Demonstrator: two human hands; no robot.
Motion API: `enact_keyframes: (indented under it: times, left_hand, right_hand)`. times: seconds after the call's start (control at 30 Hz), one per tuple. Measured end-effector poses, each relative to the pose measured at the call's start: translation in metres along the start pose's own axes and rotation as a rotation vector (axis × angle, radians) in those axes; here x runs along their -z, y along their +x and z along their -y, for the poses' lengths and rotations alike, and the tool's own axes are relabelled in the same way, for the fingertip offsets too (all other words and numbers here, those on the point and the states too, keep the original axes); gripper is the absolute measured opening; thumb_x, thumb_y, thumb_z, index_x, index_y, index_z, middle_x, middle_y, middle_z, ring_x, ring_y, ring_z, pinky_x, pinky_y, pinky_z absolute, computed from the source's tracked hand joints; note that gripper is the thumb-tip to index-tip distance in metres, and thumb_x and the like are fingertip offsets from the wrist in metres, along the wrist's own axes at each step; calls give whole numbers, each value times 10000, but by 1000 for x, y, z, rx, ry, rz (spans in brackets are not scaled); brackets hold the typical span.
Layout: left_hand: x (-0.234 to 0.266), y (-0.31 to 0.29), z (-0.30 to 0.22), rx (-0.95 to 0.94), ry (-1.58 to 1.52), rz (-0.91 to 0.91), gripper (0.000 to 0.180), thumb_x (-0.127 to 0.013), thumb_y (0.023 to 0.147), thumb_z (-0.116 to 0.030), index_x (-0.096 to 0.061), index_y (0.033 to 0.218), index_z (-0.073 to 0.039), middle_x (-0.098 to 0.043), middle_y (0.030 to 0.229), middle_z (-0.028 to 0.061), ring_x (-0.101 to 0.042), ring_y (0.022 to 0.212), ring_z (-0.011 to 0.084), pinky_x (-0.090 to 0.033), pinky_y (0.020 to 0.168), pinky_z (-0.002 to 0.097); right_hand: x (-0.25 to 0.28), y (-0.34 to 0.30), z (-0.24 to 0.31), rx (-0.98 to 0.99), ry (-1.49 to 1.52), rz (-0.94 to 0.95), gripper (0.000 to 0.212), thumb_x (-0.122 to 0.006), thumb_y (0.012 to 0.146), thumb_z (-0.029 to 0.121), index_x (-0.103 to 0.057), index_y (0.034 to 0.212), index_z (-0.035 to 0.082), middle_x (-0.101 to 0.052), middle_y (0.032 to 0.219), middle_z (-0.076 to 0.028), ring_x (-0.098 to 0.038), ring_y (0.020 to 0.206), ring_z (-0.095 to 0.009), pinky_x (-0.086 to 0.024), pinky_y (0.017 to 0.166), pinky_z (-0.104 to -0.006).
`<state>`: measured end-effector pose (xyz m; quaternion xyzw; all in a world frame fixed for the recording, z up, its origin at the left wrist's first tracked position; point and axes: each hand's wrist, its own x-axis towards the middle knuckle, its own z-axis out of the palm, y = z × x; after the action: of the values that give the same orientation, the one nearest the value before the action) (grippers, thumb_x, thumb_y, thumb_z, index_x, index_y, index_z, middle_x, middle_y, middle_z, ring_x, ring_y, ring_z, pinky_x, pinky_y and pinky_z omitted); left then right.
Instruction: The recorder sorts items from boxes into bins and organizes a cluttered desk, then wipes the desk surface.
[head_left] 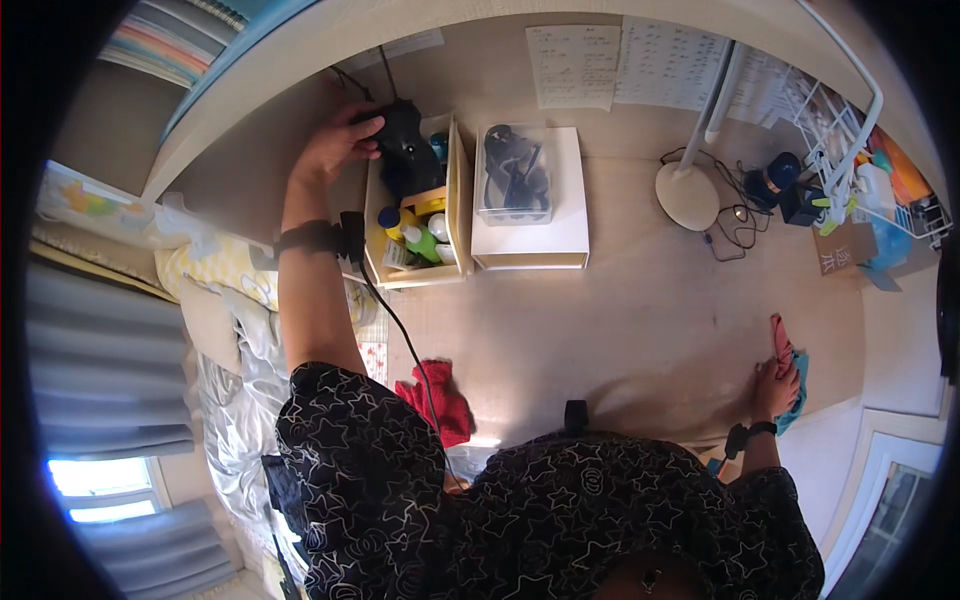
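Observation:
At the far left of the desk, my left hand [345,142] is closed over the left edge of a black object [405,150], whose kind I cannot make out. Dark cords run up behind it. It sits over the back of a cream open box [458,215], where bottles, one green [420,242], and other small items stand. Off to the right, near the desk's front edge, my right hand [777,388] presses its fingers round a pink and teal cloth [797,395]. Part of that cloth is hidden under the hand.
A clear plastic bin [515,175] of dark items stands on a white box [570,205]. Farther right are a lamp base [687,196], tangled cables [740,215], a cardboard box [845,248] and a wire rack [870,190]. A red cloth [440,402] lies at the front edge.

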<state>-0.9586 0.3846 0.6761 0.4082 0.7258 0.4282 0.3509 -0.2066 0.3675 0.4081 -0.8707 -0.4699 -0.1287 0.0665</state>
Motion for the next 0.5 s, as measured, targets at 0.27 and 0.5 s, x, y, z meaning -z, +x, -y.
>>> enact_keyframes:
  times: [0.27,0.5]
  left_hand:
    - [-12,3,18,22,9,47,472,-647,799,-187,-455,1209,-57,-568,894,51,-571,723,126,-509,677,256]
    - [-7,-1,20,-115,6,-87,407,-656,787,-160,-508,1145,-34,-583,839,60,-567,654,119,-511,614,241]
  right_hand:
    - [-2,0,1,-9,-3,12,566,-430,812,560,-450,1253,205,-426,1298,-58,-409,1172,-269,-311,946,-438]
    - [2,0,3,-14,-8,8,585,-427,808,567,-445,1257,193,-417,1306,-64,-398,1181,-273,-306,949,-444]
